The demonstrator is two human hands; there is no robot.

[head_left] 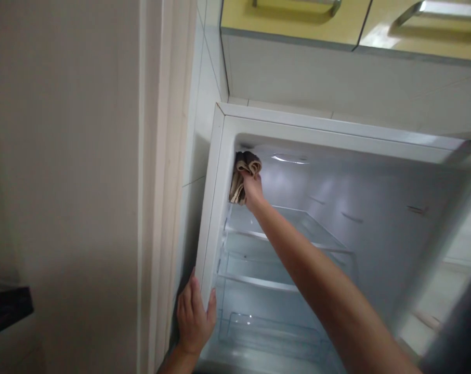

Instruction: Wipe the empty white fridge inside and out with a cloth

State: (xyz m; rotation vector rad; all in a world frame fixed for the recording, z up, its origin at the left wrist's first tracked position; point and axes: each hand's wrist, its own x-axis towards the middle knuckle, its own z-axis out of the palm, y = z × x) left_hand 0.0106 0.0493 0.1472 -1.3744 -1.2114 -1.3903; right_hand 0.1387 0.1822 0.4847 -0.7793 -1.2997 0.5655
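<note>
A folded brown cloth [240, 179] with pale tan edges is bunched in my right hand [253, 188]. That hand reaches into the open refrigerator [214, 208] and presses the cloth against the upper left inner wall, just under the ceiling. Part of my fingers is hidden behind the folds. Lower down, my left hand [195, 314] rests on the outer left edge of the refrigerator, its fingers stretched upward along the side and its thumb apart toward the front rim. Below the cloth are clear glass shelves [254, 280] with white front strips.
A clear drawer [274, 332] sits at the bottom of the compartment. Yellow cabinets [298, 18] with metal handles hang above the refrigerator. On the left stands a pale door frame [169, 156], close beside a tiled wall [194, 161]. A blurred dark shape fills the lower right corner.
</note>
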